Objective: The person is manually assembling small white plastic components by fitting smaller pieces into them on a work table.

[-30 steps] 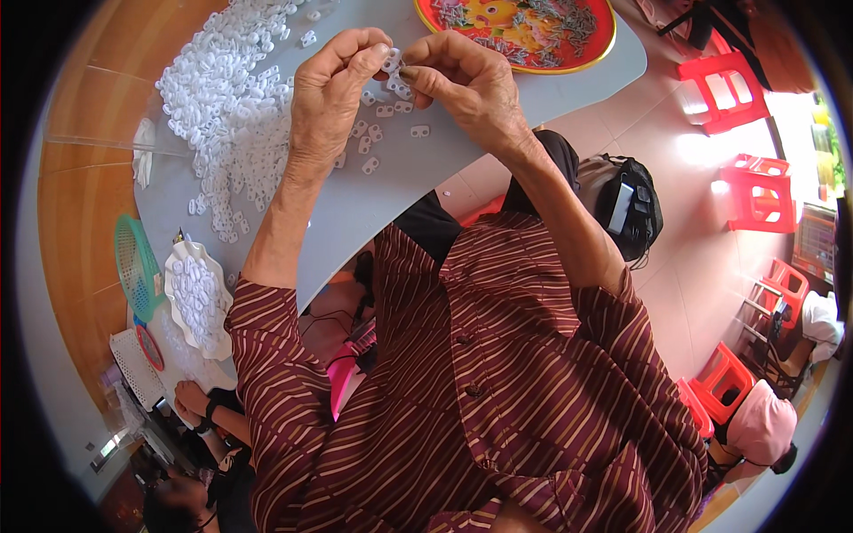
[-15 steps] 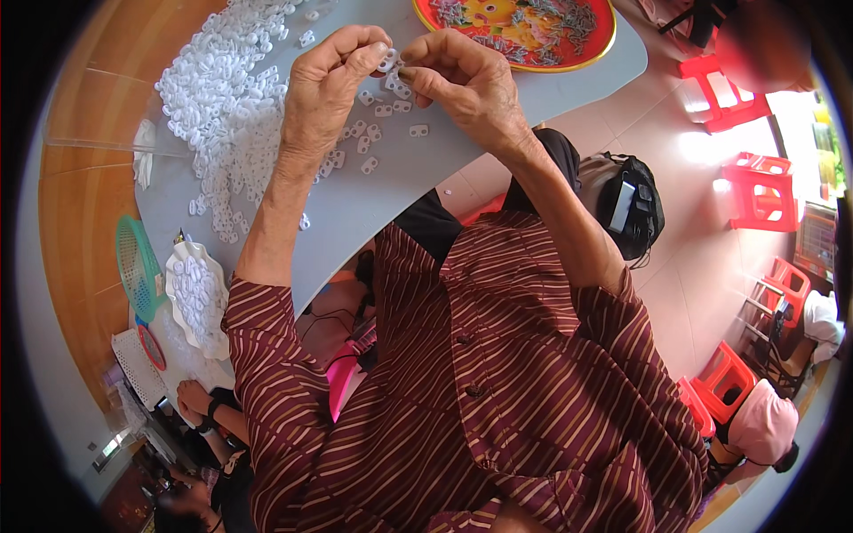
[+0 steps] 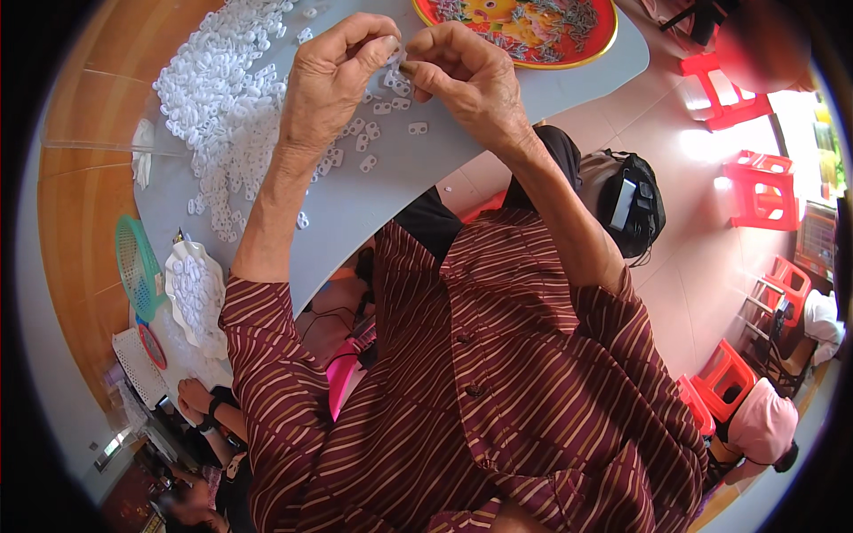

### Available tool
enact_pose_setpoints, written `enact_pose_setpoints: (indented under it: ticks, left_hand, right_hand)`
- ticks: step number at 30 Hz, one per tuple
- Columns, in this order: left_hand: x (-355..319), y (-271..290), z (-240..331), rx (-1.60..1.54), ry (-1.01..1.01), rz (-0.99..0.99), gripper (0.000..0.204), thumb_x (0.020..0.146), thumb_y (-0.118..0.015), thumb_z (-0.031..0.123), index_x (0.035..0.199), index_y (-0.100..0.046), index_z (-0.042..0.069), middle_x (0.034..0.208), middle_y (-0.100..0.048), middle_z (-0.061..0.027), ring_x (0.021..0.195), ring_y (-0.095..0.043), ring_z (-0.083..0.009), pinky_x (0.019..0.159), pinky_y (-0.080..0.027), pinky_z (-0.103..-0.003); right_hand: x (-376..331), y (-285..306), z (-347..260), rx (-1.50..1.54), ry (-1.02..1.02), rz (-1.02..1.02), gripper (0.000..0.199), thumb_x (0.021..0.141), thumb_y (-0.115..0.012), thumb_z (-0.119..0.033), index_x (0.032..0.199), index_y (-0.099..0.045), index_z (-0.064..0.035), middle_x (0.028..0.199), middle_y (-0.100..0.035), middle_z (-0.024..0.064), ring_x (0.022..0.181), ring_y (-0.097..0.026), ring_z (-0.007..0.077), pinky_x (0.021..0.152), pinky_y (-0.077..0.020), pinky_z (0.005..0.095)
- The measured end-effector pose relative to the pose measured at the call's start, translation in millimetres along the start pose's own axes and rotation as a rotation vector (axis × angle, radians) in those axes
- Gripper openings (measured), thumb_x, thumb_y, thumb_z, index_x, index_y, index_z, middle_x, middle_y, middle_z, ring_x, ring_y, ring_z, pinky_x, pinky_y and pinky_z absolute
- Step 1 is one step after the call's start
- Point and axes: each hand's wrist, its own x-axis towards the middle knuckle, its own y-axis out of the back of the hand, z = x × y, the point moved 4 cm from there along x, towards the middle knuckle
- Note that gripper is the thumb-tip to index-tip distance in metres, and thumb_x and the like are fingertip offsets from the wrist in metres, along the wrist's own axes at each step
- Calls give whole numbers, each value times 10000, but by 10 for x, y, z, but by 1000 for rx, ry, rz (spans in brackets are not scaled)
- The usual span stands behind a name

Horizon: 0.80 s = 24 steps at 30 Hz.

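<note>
Over the far part of the grey table, my left hand (image 3: 333, 80) pinches a small white two-holed plastic piece (image 3: 394, 60) between thumb and fingertips. My right hand (image 3: 466, 84) is closed in a pinch right beside it, its fingertips meeting the piece. What the right fingers hold is too small and hidden to make out. Several loose white pieces (image 3: 418, 129) of the same kind lie on the table below the hands. Left of my left forearm spreads a big heap of them (image 3: 218, 89).
A red patterned tray (image 3: 607, 44) with small grey metal parts sits beyond my right hand. To the left are a scalloped white dish (image 3: 216, 333) of white pieces and a green basket (image 3: 138, 266). Another person's hands (image 3: 191, 400) rest at lower left. Red stools (image 3: 764, 191) stand on the right.
My left hand has moved slightly up and tilted, so its fingers now cover more of the white piece. The right fingertips have pressed in closer to it.
</note>
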Motion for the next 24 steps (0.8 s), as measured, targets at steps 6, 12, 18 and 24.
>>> enact_pose_setpoints:
  ticks: [6,12,18,24]
  left_hand:
    - [-63,-92,111,129,-49,93,135,891,-598,128,983,-618,31,791,-616,0,740,-551,-68,666,-462,-224]
    - [-111,-26,106,44,76,117,274,941,-525,273,985,-599,14,757,-601,-14,698,-540,-91,637,-445,-245]
    - [-214,-94,77,124,126,31,310,965,-464,288,940,-577,1,697,-582,-41,636,-517,-104,600,-429,-262]
    - [-228,-122,55,149,114,87,279,969,-451,255,916,-552,0,667,-567,-51,601,-510,-120,578,-427,-270]
  right_hand:
    - [4,14,7,8,9,23,147,857,-636,-49,964,-557,14,802,-617,27,686,-593,72,635,-514,216]
    - [1,29,18,13,30,32,143,864,-633,-57,964,-559,11,795,-619,23,687,-592,72,635,-505,212]
    - [0,5,-10,32,21,9,137,873,-616,-49,971,-551,20,795,-620,29,693,-604,77,642,-515,215]
    - [-7,-11,-13,28,9,1,135,878,-593,-27,985,-537,32,834,-622,50,713,-625,93,661,-531,229]
